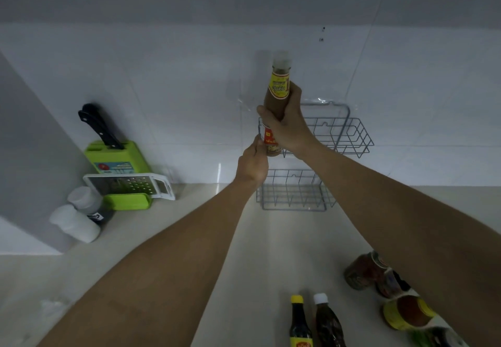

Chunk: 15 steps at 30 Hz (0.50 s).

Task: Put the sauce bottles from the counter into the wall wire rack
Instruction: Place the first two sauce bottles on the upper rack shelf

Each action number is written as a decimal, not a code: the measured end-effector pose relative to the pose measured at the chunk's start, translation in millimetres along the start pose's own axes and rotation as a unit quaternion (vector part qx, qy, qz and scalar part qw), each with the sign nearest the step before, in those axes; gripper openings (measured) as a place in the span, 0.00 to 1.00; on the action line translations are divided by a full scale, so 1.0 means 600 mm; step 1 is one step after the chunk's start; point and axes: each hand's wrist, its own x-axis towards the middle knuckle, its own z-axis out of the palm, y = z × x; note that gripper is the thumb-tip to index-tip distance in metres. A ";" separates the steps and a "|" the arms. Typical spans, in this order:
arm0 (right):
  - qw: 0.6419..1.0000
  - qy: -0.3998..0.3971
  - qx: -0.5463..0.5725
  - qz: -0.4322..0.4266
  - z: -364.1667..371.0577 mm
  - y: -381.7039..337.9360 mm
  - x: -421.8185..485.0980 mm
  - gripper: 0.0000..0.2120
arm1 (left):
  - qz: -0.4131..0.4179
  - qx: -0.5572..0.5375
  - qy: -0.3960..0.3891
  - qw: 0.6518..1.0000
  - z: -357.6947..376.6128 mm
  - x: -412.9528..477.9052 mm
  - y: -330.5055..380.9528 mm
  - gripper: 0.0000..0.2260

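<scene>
Item: brown sauce bottle, upright, being held at the upper-left corner of the wall wire rack. Right hand is wrapping closed round its body; left hand is pinching its base, fingers touching the label. Handling advice: keep it vertical, clear the front wire, lower squarely. Remaining bottles are waiting on the table.
</scene>
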 end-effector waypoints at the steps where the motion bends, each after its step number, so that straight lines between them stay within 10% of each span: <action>1: 1.000 -0.014 -0.002 0.012 -0.005 0.000 0.001 0.37 | -0.002 -0.002 -0.005 1.000 0.000 0.001 -0.001 0.22; 15: 0.984 -0.092 -0.136 0.066 -0.045 0.025 -0.032 0.34 | -0.007 0.029 -0.025 0.999 -0.002 0.008 -0.003 0.23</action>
